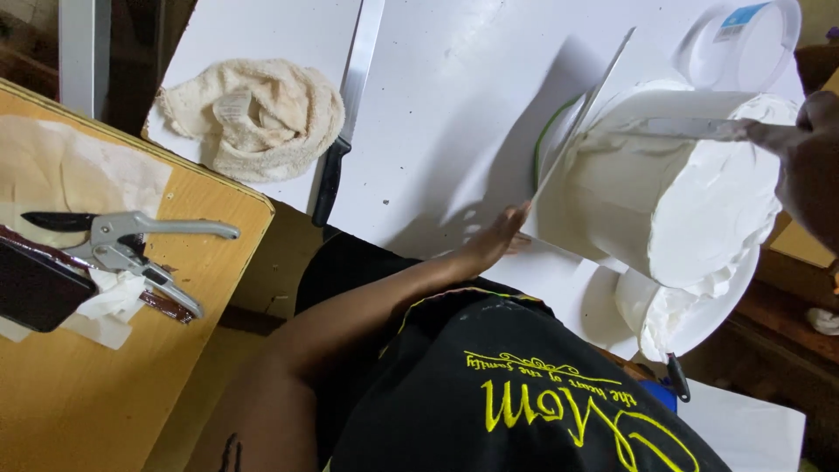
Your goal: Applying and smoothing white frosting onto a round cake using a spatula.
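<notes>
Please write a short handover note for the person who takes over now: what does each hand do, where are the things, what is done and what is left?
Left hand: fingers steady the cake board.
Right hand: holds a palette knife against the cake.
Cake is coated in white cream; the coat looks rough at one end.
Bowl of cream beside it.
Long knife and towel lie on the white table.
Left: smoothing, probably.

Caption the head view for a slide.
Left hand steadies a white board under a white-frosted cake; right hand draws a spatula across it.
</notes>
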